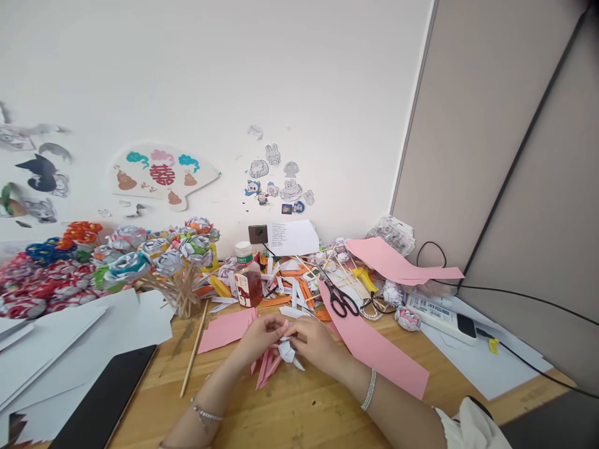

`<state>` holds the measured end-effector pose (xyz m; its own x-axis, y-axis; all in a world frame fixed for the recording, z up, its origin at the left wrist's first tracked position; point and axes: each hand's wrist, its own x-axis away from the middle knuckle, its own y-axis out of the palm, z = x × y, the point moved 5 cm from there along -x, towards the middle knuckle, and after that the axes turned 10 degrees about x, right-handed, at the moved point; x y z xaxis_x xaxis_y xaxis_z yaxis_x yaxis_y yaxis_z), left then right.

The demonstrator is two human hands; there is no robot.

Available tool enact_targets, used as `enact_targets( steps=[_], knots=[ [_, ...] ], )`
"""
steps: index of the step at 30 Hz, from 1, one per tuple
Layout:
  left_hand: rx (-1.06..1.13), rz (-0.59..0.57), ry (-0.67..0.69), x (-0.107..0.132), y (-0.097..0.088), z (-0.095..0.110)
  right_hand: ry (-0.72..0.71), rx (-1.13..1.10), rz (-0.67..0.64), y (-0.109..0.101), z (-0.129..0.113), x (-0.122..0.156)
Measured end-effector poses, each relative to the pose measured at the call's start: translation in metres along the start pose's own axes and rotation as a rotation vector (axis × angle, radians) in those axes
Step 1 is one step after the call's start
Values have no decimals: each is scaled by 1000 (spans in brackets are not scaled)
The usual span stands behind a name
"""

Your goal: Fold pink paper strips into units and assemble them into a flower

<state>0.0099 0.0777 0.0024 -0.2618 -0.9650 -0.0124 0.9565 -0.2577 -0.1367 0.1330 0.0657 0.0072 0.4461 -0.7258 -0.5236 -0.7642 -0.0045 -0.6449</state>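
Note:
Above the wooden table, both hands meet at a small folded paper piece (pixel 286 351) in white. My left hand (pixel 259 337) pinches a bit of pink paper at its upper edge. The fingers of my right hand (pixel 311 340) are closed on its right side; their tips are partly hidden. Folded pink paper strips (pixel 266 372) lie just below my left hand. A stack of pink paper (pixel 224 329) is behind the left wrist. To the right, black-handled scissors (pixel 344 304) rest on a long pink paper sheet (pixel 374 355).
Paper flowers on sticks (pixel 173 265) crowd the left back. A plastic bottle (pixel 247 277) stands behind the hands among paper scraps. One wooden stick (pixel 193 355), white sheets (pixel 84 343) and a black tablet-like slab (pixel 105 399) lie left. A white power strip (pixel 440 318) sits right.

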Motion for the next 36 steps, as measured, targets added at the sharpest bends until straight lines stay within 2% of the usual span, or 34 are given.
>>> enact_targets(
  steps=[8,13,16,19,25,28,33,36],
  knots=[
    [68,82,-30,-4,-8,-4,-227,54,47,-2,-9,2],
    [54,39,-7,-4,-5,-4,-43,62,-15,1,-3,1],
    [36,28,23,-5,-3,-6,-25,100,-71,5,-2,2],
    [29,40,19,-5,-2,-8,-104,160,-51,6,-2,2],
    [78,96,-37,-4,-3,-7,-366,386,31,10,-8,5],
    [109,140,-72,-3,-4,-7,-436,446,47,10,-12,7],
    [185,183,-52,-3,-8,-5,-482,343,9,-2,-19,6],
    [234,163,21,-2,-10,2,-360,210,103,-21,-19,2]
  ],
)
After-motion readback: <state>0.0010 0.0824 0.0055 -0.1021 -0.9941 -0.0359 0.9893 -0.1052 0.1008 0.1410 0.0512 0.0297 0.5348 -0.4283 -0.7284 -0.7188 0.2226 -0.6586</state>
